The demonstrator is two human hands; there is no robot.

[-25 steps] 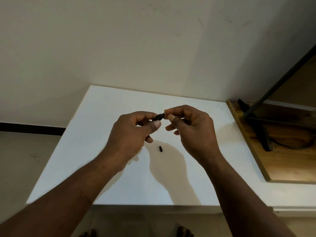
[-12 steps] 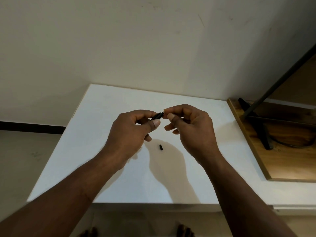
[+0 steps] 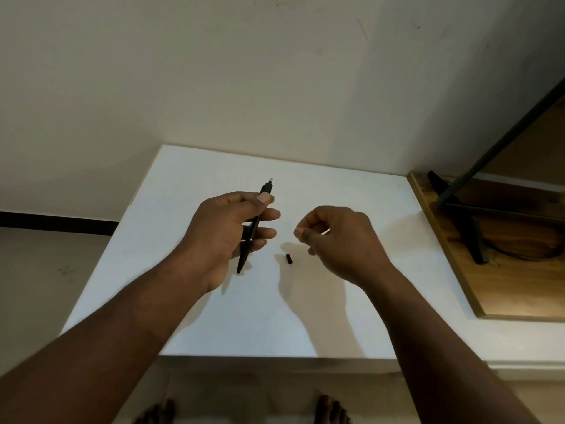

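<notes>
My left hand (image 3: 227, 232) grips a slim black pen (image 3: 253, 229) that stands nearly upright over the white table (image 3: 189, 316). The pen's far end shows a small pale tip above my thumb. My right hand (image 3: 339, 240) is a hand's width to the right and pinches a thin pale stick-like piece (image 3: 324, 231) between thumb and fingers. A small black cap (image 3: 289, 258) lies on the table between and just below the two hands.
A wooden board (image 3: 501, 289) lies on the right of the table with a black stand (image 3: 458, 209) and a dark cable on it. A plain wall rises right behind the table. Bare feet show below the table's front edge.
The hands were joined at the pen's end; now they have come apart. The left has turned the pen upright and the right has drawn away to the right with the thin piece.
</notes>
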